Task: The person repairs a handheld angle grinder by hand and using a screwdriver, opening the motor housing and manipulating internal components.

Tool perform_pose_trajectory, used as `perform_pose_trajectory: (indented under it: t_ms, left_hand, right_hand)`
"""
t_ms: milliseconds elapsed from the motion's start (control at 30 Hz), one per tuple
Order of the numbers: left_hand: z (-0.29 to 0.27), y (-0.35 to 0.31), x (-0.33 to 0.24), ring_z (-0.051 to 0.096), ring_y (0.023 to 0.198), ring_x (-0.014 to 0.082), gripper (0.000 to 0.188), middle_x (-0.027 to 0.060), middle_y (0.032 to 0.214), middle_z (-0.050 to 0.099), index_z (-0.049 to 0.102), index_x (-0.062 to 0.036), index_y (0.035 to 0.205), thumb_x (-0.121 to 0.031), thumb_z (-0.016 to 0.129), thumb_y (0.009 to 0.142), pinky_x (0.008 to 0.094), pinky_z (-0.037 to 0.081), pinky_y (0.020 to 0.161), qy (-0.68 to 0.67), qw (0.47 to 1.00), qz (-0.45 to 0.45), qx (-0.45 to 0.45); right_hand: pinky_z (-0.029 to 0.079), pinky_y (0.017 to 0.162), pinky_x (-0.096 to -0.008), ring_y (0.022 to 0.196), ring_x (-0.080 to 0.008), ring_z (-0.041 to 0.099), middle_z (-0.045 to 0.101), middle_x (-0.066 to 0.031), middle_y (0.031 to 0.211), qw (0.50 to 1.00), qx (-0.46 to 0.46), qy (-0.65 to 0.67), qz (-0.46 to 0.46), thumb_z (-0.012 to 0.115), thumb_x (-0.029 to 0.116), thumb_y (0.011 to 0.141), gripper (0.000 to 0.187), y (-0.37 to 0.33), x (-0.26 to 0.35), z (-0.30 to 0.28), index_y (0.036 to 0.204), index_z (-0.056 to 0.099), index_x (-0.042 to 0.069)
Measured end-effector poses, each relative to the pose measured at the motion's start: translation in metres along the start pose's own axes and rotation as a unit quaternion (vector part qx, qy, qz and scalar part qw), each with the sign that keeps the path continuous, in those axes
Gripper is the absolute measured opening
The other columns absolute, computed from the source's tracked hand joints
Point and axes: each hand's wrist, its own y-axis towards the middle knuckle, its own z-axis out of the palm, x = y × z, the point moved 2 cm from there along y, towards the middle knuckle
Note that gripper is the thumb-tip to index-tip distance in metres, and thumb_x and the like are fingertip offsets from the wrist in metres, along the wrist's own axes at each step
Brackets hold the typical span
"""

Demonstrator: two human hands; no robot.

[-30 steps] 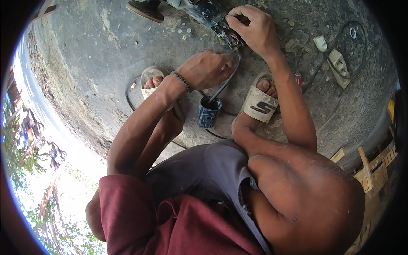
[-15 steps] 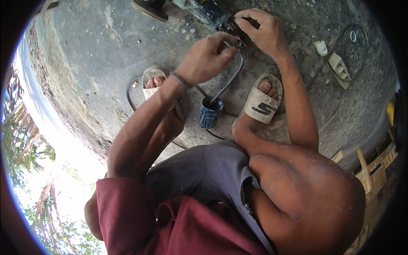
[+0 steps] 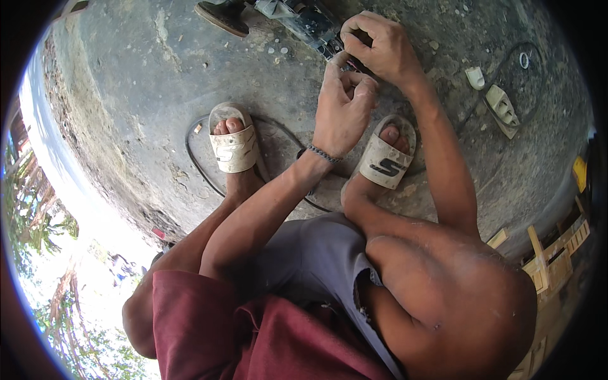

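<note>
A dark power tool (image 3: 310, 25) lies on the floor at the top, its near end open, with small parts and a thin reddish wire (image 3: 353, 67) showing. My left hand (image 3: 345, 107) is at that end, index finger raised to it and the other fingers curled; what its fingertips hold is hidden. From the right, my right hand (image 3: 383, 50) meets the same end, thumb and forefinger closed in a pinch on something too small to make out. A black cable (image 3: 202, 166) loops behind my left foot and passes under my left forearm.
My feet in worn white slides (image 3: 237, 152) flank the cable. At the right lie a white multi-socket strip (image 3: 503, 107), a small white piece (image 3: 475, 78) and a pale ring (image 3: 524, 60). A dark boot (image 3: 221, 16) stands at the top; wooden pieces (image 3: 557, 263) lie at the lower right.
My left hand has shifted right and down, turning its palm side toward the tool's end. My left forearm now covers the blue cup-shaped part. My right hand has moved slightly left.
</note>
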Motion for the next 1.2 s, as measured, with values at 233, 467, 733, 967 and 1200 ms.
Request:
perform_pose_trajectory:
  t_ms: [233,467,733,967,1200]
  left_hand:
    - [-0.020,-0.006,0.018,0.061,0.077,0.0106,0.054,0.0069,0.094,0.065,0.040,0.0087,0.141,-0.008,0.055,0.092,0.0239,0.051,0.069,0.073,0.997,0.018,-0.003]
    - [-0.021,0.000,0.019,0.060,0.080,0.0159,0.051,0.0081,0.093,0.062,0.046,0.0060,0.135,-0.010,0.062,0.090,0.0312,0.051,0.074,0.092,0.990,0.060,-0.088]
    - [-0.038,0.032,0.013,0.032,0.138,0.0476,0.105,0.0343,0.147,0.036,0.021,0.0145,0.151,-0.027,0.081,0.076,0.0488,0.030,0.117,0.405,0.888,0.125,-0.179]
    - [-0.021,0.057,0.025,0.024,0.144,0.0505,0.121,0.0327,0.156,0.026,0.011,0.0118,0.155,-0.037,0.085,0.072,0.0566,0.018,0.121,0.378,0.884,0.124,-0.248]
    - [-0.038,0.057,0.022,0.037,0.137,0.0465,0.110,0.0320,0.147,0.041,0.021,0.0098,0.153,-0.035,0.084,0.074,0.0522,0.027,0.116,0.416,0.863,0.194,-0.213]
  right_hand:
    - [0.051,0.061,-0.0363,0.064,-0.0237,0.064,0.062,-0.0080,0.078,0.996,-0.056,0.008,-0.069,0.072,0.012,0.083,0.011,0.003,0.001,0.015,0.086,0.064,0.004]
    - [0.052,0.059,-0.0379,0.064,-0.0244,0.064,0.063,-0.0081,0.079,0.996,-0.077,-0.037,-0.035,0.072,0.012,0.082,0.009,0.001,0.011,0.010,0.083,0.064,0.007]
    - [0.052,0.061,-0.0380,0.066,-0.0267,0.065,0.063,-0.0095,0.076,0.994,-0.103,-0.008,-0.022,0.073,0.010,0.078,0.014,-0.002,0.004,0.025,0.079,0.061,0.004]
    - [0.053,0.063,-0.0396,0.069,-0.0269,0.064,0.062,-0.0098,0.073,0.992,-0.106,-0.053,-0.039,0.071,0.008,0.077,0.011,-0.002,0.005,0.009,0.076,0.061,0.004]
    - [0.054,0.068,-0.0418,0.069,-0.0262,0.064,0.060,-0.0071,0.071,0.989,-0.099,-0.096,-0.046,0.072,0.010,0.074,0.015,-0.006,0.011,0.025,0.071,0.058,0.006]
